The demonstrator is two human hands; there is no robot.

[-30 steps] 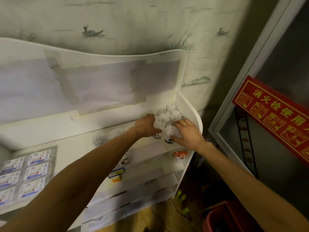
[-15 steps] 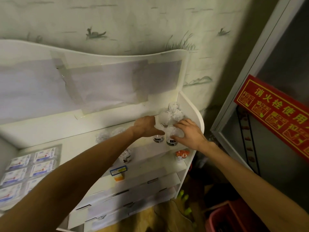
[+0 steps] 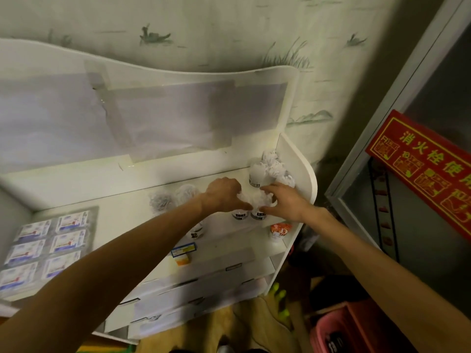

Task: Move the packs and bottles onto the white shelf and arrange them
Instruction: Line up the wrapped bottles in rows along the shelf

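**Both hands on two small bottles**

Flat packs (image 3: pixel 48 247) lying far left on the white shelf (image 3: pixel 309 184). Left hand (image 3: pixel 224 193) and right hand (image 3: pixel 285 202) cupped, maybe gripping, around two bottles (image 3: pixel 251 212) standing side by side near the right end.

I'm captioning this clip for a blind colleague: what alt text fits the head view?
Both hands, left and right, close around two small white bottles near the front edge of a white shelf. More bottles cluster in its back right corner, and flat packs lie at its left end.
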